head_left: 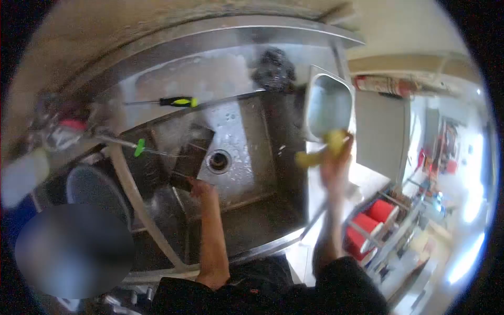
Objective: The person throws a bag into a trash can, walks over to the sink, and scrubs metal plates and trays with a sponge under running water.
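My left hand (200, 190) reaches into the steel sink (236, 181), its fingers closed at the near edge of a dark rectangular pan (193, 155). The pan lies tilted beside the drain (218, 161), and a thin stream of water from the tap (116, 140) runs towards it. Over the counter at the sink's right, my right hand (336, 161) is closed around a yellow sponge (336, 140), both smeared by motion. Just beyond that hand stands a rectangular metal container (331, 102) with a pale inside.
A screwdriver (178, 101) with a black and yellow handle lies on the back ledge. A crumpled dark bundle (274, 69) sits behind the sink. Red containers (370, 223) fill a rack at the right. A large blurred round shape (73, 252) covers the lower left.
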The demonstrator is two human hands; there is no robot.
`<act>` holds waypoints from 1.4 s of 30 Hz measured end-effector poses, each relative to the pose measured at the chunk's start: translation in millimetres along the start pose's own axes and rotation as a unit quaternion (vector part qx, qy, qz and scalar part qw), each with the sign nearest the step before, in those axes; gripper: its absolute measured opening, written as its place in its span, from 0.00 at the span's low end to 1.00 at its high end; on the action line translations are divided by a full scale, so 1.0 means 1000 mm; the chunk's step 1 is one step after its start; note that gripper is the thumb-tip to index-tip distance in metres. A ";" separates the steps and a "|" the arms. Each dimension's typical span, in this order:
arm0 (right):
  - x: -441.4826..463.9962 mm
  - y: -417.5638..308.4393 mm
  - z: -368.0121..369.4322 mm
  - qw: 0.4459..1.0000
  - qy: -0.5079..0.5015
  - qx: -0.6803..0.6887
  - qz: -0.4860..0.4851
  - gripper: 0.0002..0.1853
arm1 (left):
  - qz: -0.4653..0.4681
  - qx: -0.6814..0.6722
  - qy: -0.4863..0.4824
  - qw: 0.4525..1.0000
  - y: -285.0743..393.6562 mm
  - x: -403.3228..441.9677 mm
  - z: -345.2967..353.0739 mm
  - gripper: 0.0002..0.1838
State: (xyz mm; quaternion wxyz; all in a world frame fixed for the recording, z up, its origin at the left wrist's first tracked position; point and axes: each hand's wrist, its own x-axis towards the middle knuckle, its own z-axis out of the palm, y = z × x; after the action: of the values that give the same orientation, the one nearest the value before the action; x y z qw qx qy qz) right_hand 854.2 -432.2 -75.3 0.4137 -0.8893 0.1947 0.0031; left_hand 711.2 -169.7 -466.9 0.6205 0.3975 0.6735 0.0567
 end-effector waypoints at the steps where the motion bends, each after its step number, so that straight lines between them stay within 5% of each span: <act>1: 0.028 0.018 -0.007 0.963 0.069 -0.169 -0.196 0.28 | 0.070 0.158 0.104 0.979 0.046 -0.050 0.012 0.30; 3: 0.070 -0.023 -0.005 0.972 -0.006 -0.210 -0.110 0.32 | 0.073 0.179 0.196 0.962 0.098 -0.097 0.037 0.33; 5: 0.116 0.056 0.003 0.884 -0.046 -0.401 -0.238 0.33 | 0.215 0.066 -0.014 0.974 0.106 -0.082 0.059 0.36; 7: 0.131 0.072 0.022 0.848 -0.081 -0.459 -0.254 0.32 | 0.134 0.102 -0.083 0.982 0.052 0.005 0.087 0.33; 9: 0.152 0.136 0.049 0.741 -0.049 -0.605 -0.287 0.29 | 0.093 0.194 -0.136 0.967 0.104 -0.020 0.103 0.31; 11: 0.174 0.143 0.049 0.780 -0.051 -0.470 -0.409 0.25 | 0.045 0.285 -0.189 0.939 0.111 -0.011 0.108 0.29; 13: 0.181 0.126 0.000 0.878 -0.199 -0.347 -0.263 0.23 | 0.006 -0.052 -0.346 0.937 0.066 0.041 0.108 0.21; 14: 0.158 0.064 -0.005 0.938 -0.191 -0.256 -0.132 0.22 | 0.047 -0.038 -0.360 0.931 0.088 0.009 0.095 0.17; 15: 0.149 0.080 -0.009 0.952 -0.038 -0.212 -0.218 0.20 | 0.049 -0.043 -0.353 0.933 0.089 0.012 0.086 0.17; 17: 0.078 -0.050 -0.006 0.987 -0.114 -0.087 -0.066 0.19 | 0.038 -0.043 -0.354 0.933 0.087 0.025 0.064 0.15; 18: 0.051 -0.083 0.004 0.985 -0.172 -0.029 0.008 0.19 | 0.013 -0.117 -0.361 0.925 0.103 0.013 0.055 0.20; 20: 0.010 -0.068 0.059 0.979 -0.111 0.017 -0.168 0.18 | -0.069 -0.217 -0.372 0.900 0.131 -0.022 0.031 0.21; 21: 0.000 -0.060 0.085 0.972 -0.169 -0.079 -0.139 0.19 | -0.147 -0.322 -0.385 0.853 0.148 -0.041 0.022 0.22; 23: -0.007 -0.034 0.159 0.951 -0.235 -0.069 -0.190 0.23 | -0.195 -0.285 -0.380 0.858 0.167 -0.046 0.009 0.23; 24: -0.003 -0.016 0.199 0.930 -0.202 -0.053 -0.304 0.23 | -0.209 -0.260 -0.416 0.846 0.160 -0.025 0.001 0.24; 25: -0.001 0.038 0.262 0.951 -0.190 -0.089 -0.229 0.23 | -0.224 -0.237 -0.452 0.830 0.152 -0.010 -0.004 0.25; 27: -0.005 0.056 0.313 0.925 -0.285 -0.086 -0.235 0.24 | -0.236 -0.282 -0.463 0.807 0.138 0.007 -0.002 0.25; 30: -0.007 0.044 0.337 0.872 -0.415 0.020 -0.260 0.26 | -0.245 -0.309 -0.444 0.804 0.149 0.004 -0.006 0.23; 33: -0.014 0.048 0.341 0.836 -0.425 0.187 -0.293 0.25 | -0.234 -0.305 -0.447 0.808 0.154 0.008 -0.017 0.19; 37: -0.007 0.066 0.363 0.834 -0.457 0.244 -0.188 0.21 | -0.268 -0.309 -0.499 0.764 0.143 0.010 0.008 0.20; 39: -0.014 0.061 0.348 0.832 -0.501 0.169 -0.170 0.20 | -0.249 -0.300 -0.460 0.798 0.136 0.009 0.019 0.19; 41: -0.011 0.063 0.340 0.836 -0.401 0.084 -0.365 0.19 | -0.217 -0.265 -0.392 0.854 0.129 0.005 0.033 0.17; 42: -0.004 0.079 0.342 0.832 -0.354 0.058 -0.423 0.20 | -0.272 -0.212 -0.361 0.866 0.103 0.038 0.046 0.17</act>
State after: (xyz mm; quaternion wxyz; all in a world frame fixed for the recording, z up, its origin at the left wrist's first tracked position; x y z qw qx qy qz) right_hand 876.5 -224.9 -358.0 0.4662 -0.7970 -0.3607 0.1314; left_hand 802.4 -96.3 -448.2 0.8806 0.0503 0.4555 -0.1201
